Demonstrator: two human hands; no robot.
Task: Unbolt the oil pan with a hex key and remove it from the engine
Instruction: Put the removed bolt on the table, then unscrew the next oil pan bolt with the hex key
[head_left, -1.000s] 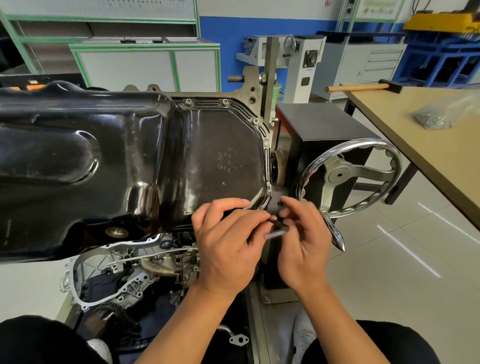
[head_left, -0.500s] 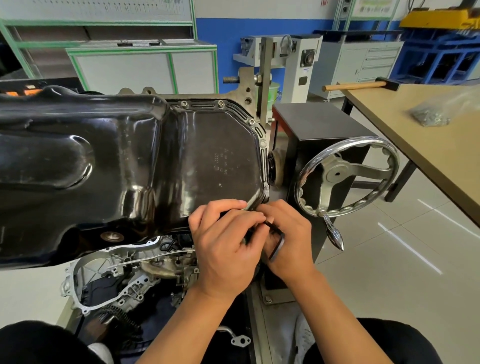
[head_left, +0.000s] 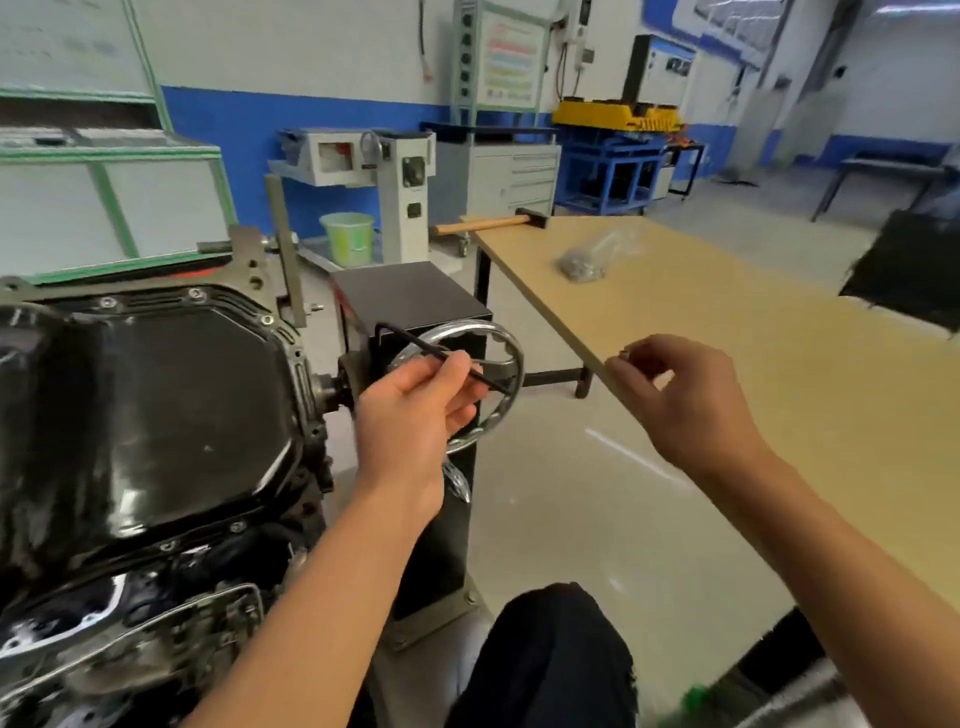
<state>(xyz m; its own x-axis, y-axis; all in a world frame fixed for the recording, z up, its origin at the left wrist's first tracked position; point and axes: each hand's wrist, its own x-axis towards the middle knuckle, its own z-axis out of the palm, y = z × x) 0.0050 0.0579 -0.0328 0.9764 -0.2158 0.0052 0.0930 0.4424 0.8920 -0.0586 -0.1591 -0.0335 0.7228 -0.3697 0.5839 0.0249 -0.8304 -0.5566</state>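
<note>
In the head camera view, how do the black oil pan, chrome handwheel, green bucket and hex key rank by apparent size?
Oil pan, largest by far.
Handwheel, second.
Hex key and green bucket: unsure; the key is longer but thin, the bucket farther away.

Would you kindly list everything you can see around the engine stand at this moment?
oil pan: one, black, on the engine at left
hex key: one, black, in the left hand, in front of the handwheel
handwheel: one, chrome, right of the pan
table: one, tan, at right
hammer: one, wooden handle, far end of the table
plastic bag: one, clear, on the table, contents blurred
bucket: one, green, behind the stand
small piece: one, too small to identify, in the right hand
left hand: holds the hex key
right hand: at the table edge, pinches the small piece
</note>
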